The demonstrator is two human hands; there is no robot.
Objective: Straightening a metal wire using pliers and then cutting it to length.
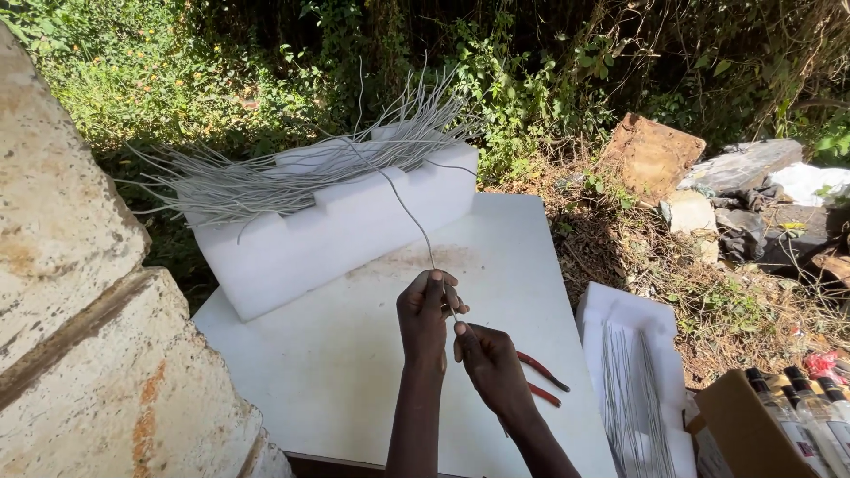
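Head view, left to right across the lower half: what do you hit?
Stone block → white table → left hand → right hand → red-handled pliers → white tray of straight wires → cardboard box of bottles.

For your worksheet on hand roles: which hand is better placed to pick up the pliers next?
Right, probably. The right hand is directly beside the pliers on the table, while the left hand is farther away and pinches the wire.
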